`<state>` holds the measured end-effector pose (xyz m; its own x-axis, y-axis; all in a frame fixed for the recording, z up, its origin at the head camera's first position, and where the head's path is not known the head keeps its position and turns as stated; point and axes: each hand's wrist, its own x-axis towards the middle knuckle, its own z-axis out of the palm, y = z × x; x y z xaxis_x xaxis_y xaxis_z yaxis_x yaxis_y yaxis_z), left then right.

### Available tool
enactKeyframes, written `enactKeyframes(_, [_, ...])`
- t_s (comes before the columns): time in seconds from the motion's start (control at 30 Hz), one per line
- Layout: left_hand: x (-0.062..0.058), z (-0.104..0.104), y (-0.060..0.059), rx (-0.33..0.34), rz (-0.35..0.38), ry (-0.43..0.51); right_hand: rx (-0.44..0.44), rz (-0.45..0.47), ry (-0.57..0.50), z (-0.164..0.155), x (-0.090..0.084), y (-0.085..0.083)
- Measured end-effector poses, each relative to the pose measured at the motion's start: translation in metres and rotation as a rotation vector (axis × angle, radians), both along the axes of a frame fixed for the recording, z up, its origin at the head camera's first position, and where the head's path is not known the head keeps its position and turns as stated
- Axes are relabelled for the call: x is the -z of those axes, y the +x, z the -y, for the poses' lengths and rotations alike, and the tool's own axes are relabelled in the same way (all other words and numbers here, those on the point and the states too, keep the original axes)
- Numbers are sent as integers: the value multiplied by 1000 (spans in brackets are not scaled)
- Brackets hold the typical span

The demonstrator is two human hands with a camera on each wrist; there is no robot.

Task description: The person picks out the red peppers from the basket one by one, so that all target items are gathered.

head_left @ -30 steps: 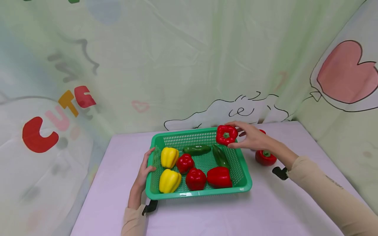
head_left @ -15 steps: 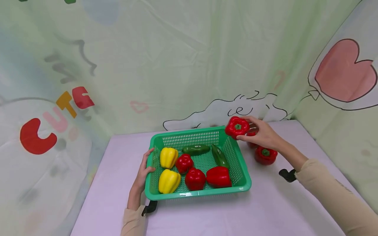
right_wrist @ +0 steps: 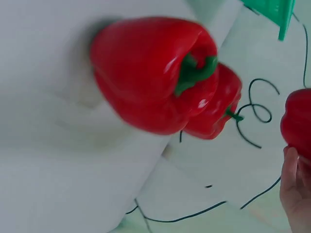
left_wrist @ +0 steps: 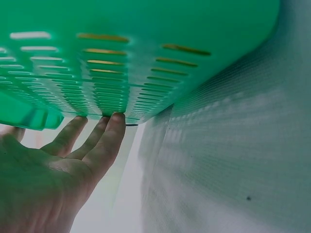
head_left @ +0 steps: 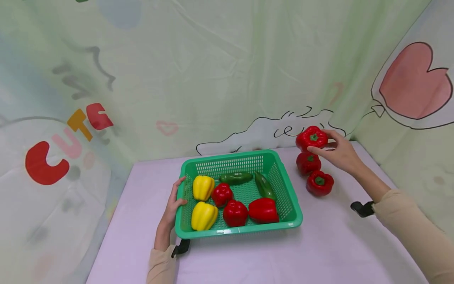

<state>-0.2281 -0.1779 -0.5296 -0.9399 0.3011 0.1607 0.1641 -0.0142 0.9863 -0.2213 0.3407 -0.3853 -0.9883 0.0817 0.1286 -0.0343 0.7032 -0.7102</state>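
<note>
My right hand grips a red bell pepper by its right side, thumb below and fingers behind, held above the far right of the table. Just below it, two more red bell peppers stand on the table, a farther one and a nearer one. In the right wrist view, the held pepper is cut off by the frame edge. My left hand holds the left side of a green plastic basket. In the left wrist view, its fingers touch the basket's slotted outer wall.
Inside the basket lie yellow bell peppers, several red ones, and two green peppers, one lengthwise and one slanting. A pale cloth covers the table. Printed curtains hang behind it and at both sides.
My right hand has carried the red bell pepper from over the basket's far right corner to the right, above the two standing peppers. The left hand stays on the basket.
</note>
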Motion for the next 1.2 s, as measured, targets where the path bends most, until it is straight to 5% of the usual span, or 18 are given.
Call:
enactKeyframes(0.57, [1,1,0,-3,-10,-2,221,31,-28,-43,40,-8])
enactKeyframes(0.97, [0,0,0,-1,-13,3,289,224,-43,-61,76,-7])
enactKeyframes(1.2, [0,0,0,8,-19,13,258,238,-65,-63,91,-4])
